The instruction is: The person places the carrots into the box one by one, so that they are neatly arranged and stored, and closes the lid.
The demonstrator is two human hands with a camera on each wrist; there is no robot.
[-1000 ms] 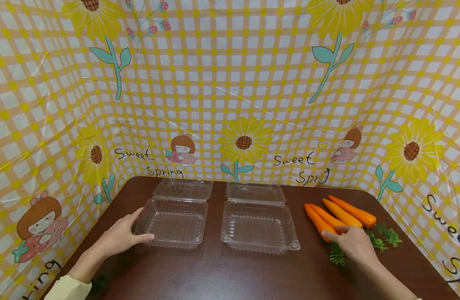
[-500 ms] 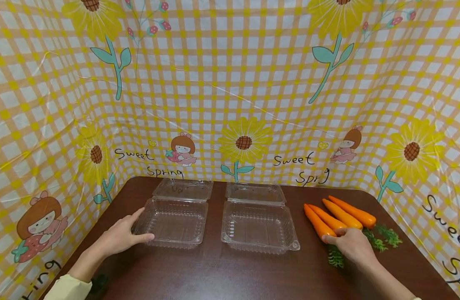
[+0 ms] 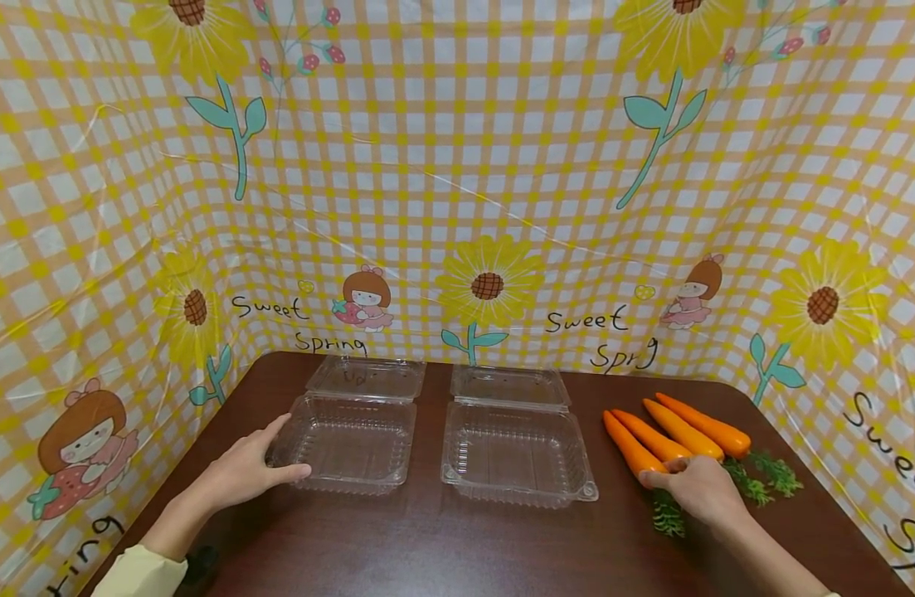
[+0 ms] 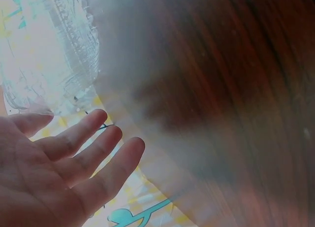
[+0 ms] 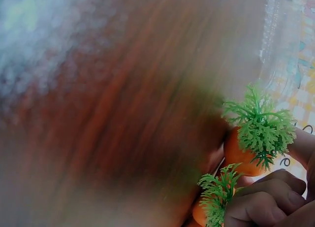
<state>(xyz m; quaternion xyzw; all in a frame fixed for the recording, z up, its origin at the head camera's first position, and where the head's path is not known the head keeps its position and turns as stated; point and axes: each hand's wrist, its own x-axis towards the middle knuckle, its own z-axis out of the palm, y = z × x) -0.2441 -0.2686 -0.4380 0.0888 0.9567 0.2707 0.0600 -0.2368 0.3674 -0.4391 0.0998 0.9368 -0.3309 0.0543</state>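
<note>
Two clear plastic clamshell boxes, a left one (image 3: 352,448) and a right one (image 3: 520,456), stand with their lids folded back. My left hand (image 3: 236,468) rests at the side of the left box, its thumb at the front corner and fingers stretched along the edge. Relaxed, extended fingers (image 4: 106,175) show in the left wrist view. At the right, my right hand (image 3: 703,489) pinches the leafy end of the leftmost carrot (image 3: 627,444). That carrot's green top (image 5: 261,123) and my curled fingers (image 5: 273,197) appear in the right wrist view.
Several other carrots (image 3: 681,427) lie side by side beyond my right hand, their green leaves (image 3: 771,477) pointing toward the right front. A checked sunflower cloth (image 3: 487,207) walls in the brown table (image 3: 427,547) at the back and both sides.
My right thumb and fingers have settled on the leafy end of the leftmost carrot, which has shifted slightly left. The left hand keeps its place by the left box.
</note>
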